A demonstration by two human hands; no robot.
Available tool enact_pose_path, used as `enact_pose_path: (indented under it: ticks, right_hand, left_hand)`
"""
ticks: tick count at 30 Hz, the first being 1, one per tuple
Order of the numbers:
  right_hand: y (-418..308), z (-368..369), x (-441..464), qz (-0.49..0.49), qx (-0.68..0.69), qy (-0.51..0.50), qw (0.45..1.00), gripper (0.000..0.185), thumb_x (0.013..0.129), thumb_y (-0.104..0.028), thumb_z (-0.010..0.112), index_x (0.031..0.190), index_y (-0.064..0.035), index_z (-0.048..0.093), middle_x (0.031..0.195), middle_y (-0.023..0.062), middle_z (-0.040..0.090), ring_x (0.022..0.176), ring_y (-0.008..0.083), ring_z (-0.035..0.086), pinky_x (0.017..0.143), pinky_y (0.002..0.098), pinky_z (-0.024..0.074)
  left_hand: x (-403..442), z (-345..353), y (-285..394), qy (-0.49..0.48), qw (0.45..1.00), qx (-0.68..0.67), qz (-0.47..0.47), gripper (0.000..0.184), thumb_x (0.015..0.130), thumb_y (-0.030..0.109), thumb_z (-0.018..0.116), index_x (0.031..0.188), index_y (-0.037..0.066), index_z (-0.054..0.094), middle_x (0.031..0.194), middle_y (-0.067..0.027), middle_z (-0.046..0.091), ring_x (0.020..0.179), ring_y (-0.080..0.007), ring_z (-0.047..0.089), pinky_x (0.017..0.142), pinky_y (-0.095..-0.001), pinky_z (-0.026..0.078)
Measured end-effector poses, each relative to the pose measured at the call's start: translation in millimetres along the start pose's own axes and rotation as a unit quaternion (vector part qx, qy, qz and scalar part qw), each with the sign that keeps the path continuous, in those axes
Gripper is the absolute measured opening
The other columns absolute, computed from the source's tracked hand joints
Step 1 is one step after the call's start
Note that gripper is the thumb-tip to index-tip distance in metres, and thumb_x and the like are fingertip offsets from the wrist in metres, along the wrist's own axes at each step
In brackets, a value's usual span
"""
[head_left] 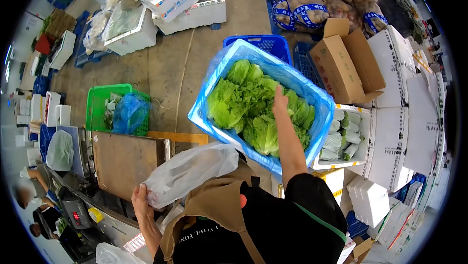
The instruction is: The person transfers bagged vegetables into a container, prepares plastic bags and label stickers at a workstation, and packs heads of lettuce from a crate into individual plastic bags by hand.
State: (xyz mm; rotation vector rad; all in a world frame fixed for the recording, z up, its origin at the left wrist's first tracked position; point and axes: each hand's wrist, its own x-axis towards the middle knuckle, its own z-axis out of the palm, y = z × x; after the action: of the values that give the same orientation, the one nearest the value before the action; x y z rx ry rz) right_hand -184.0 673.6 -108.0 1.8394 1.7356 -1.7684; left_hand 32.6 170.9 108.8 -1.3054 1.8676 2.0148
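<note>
My left hand [140, 199] is closed on the edge of a clear plastic bag [195, 170], which hangs loosely in front of my apron [209, 198]. My right arm stretches over a white box lined with blue plastic film [201, 113]. Heads of green leafy lettuce [229, 99] fill much of this box. Just above the lettuce, or touching it, is my right hand [280, 100]; I cannot tell which. It is seen edge-on with a finger stretched out, and nothing shows in it. Its other fingers are partly hidden.
A foam box of net-wrapped green vegetables [349, 135] and an open carton [341, 62] stand at right. Left are a green crate [100, 97], a brown tabletop [124, 159] and a scale with red digits [75, 214]. Sacks [312, 8] lie behind. Other people are at far left.
</note>
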Motion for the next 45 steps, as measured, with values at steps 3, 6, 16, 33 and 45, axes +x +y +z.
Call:
enact_pose_path:
  ticks: [3,6,16,33,45]
  right_hand:
    - [-29.7,12.2,30.0,0.141,-0.033,-0.016,0.989,0.077,0.083,-0.058,0.052,0.13,0.0019,0.037,0.09,0.0144,0.055,0.064,0.0243,0.049,0.073,0.0458,0.0434]
    - [-35.4,41.0,77.5,0.108,-0.227,-0.106,0.962,0.079,0.086,-0.055,0.049,0.136,0.0027,0.028,0.103,0.0189,0.054,0.078,0.0289,0.053,0.091,0.0482,0.0371]
    - [-6.3,29.1,23.3,-0.175,0.129,-0.081,0.973,0.065,0.071,-0.009,0.071,0.127,0.002,0.039,0.116,0.0164,0.054,0.096,0.0263,0.057,0.076,0.0393,0.051]
    - [132.4,208.9,-230.0,0.231,-0.034,-0.644,0.729,0.043,0.084,-0.032,0.054,0.114,-0.0013,0.057,0.106,0.0119,0.063,0.092,0.0249,0.062,0.086,0.0383,0.0482]
    - [180.3,210.9,-239.4,-0.262,-0.287,-0.588,0.71,0.035,0.082,-0.028,0.061,0.104,0.0001,0.061,0.091,0.0101,0.065,0.08,0.0226,0.063,0.069,0.0361,0.0505]
  left_hand:
    - [17.5,5.3,-11.3,-0.007,0.998,-0.053,-0.037,0.027,0.083,0.017,0.064,0.099,-0.001,0.052,0.087,-0.008,0.058,0.074,-0.0184,0.056,0.068,-0.0334,0.05]
    - [14.3,26.4,-6.9,-0.015,0.993,-0.09,-0.072,0.036,0.081,0.011,0.061,0.111,-0.006,0.049,0.099,-0.0137,0.059,0.085,-0.0255,0.059,0.077,-0.0394,0.05]
    - [46.4,23.2,7.7,0.102,0.984,-0.138,-0.051,0.045,0.086,0.021,0.062,0.125,0.002,0.047,0.112,-0.0108,0.054,0.098,-0.0188,0.053,0.08,-0.0329,0.046]
    - [-26.7,66.0,58.2,-0.141,0.96,-0.222,-0.095,0.027,0.094,0.036,0.048,0.106,0.012,0.055,0.056,0.0011,0.043,0.044,-0.0073,0.036,0.038,-0.0212,0.031]
    - [-27.6,29.2,50.4,-0.051,0.929,-0.352,-0.105,0.032,0.088,0.044,0.055,0.082,0.013,0.058,0.053,0.0041,0.049,0.04,-0.0091,0.046,0.035,-0.0217,0.035]
